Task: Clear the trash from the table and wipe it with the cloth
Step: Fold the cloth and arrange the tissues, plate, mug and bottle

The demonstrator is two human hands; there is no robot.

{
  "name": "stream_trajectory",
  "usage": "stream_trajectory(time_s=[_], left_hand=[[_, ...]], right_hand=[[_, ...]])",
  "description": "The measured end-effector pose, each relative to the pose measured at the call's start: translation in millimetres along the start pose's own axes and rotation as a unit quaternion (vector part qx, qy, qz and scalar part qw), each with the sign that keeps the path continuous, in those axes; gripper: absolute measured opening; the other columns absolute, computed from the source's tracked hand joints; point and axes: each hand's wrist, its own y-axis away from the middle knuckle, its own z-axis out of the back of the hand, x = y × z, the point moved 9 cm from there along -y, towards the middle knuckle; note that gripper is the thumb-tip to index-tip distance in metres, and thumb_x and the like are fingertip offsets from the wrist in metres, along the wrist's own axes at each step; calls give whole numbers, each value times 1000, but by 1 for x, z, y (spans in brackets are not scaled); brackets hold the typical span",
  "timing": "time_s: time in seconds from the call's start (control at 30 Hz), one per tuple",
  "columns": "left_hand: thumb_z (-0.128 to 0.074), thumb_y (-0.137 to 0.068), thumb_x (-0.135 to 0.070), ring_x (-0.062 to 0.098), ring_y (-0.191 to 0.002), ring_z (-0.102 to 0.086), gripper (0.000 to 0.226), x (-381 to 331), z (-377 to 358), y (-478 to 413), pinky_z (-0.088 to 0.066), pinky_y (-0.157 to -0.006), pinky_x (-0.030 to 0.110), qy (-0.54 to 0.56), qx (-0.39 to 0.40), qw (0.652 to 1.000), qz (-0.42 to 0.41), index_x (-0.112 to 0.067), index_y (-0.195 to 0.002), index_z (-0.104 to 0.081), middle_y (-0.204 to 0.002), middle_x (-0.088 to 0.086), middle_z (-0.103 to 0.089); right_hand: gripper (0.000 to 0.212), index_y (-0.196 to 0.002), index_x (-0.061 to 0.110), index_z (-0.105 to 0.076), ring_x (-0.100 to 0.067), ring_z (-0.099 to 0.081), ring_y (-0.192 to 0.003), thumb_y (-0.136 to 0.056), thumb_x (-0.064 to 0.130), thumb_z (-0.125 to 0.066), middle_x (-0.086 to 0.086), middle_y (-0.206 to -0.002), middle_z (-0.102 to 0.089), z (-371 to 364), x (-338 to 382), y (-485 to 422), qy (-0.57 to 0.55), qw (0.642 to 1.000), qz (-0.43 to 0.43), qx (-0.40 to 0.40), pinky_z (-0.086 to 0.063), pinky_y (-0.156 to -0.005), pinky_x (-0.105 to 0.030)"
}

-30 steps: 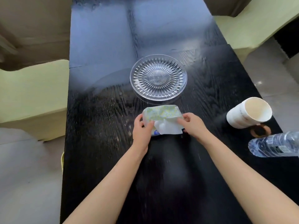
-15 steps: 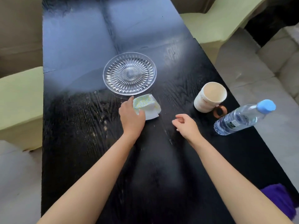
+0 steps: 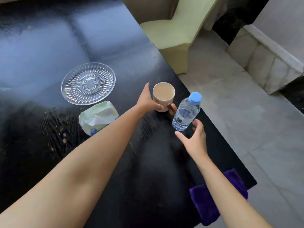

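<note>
While left hand [image 3: 146, 101] cups mug [image 3: 162, 96], right hand [image 3: 194, 139] spread wide beside bottle [image 3: 187, 111] — perhaps touching.

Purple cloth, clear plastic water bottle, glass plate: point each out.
Purple cloth [image 3: 204, 201], head view, its folded middle.
Clear plastic water bottle [image 3: 186, 113], head view, its body.
Glass plate [image 3: 88, 83], head view, its centre.

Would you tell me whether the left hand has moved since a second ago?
Yes. The left hand left the tissue pack below the glass plate and went right to the mug.
</note>
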Motion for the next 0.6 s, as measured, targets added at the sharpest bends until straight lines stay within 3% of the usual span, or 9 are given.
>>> stream_trajectory(time_s=[0.13, 0.23, 0.37, 0.6], left_hand=[[-81, -63, -5, 20, -138, -31, 120, 1, -16, -13, -31, -104, 25, 46, 7, 999, -6, -21, -151, 0, -154, 5, -25], [-81, -62, -13, 23, -128, -43, 114, 5, -24, -18, -41, -105, 38, 43, -7, 999, 3, -29, -149, -9, -142, 4, -41], [-83, -63, -19, 22, -119, -50, 90, 0, -21, -12, -45, -97, 35, 54, -81, 995, 9, -22, -137, -31, -127, 2, -53], [-81, -63, -19, 18, -108, -52, 78, 36, 21, 65, -43, -86, 29, 57, -195, 978, 39, -18, -128, -38, -112, -3, -53]], right_hand=[[89, -138, 12, -32, -23, -39, -130, -67, 25, -83, -5, -142, -42, 1, 17, -19, -33, 998, 58, 13, -34, -108, -35], [82, -134, 12, -36, -22, -45, -124, -67, 20, -82, -5, -134, -46, 3, 19, -28, -46, 996, 74, 9, -39, -104, -33], [65, -122, 13, -44, -20, -55, -110, -69, 19, -80, -3, -123, -53, 5, 19, -37, -37, 996, 81, 11, -46, -91, -31], [60, -117, 22, -46, -19, -60, -100, -68, 25, -80, -1, -116, -59, -4, 22, -28, -34, 994, 92, 44, -54, -86, -43]])
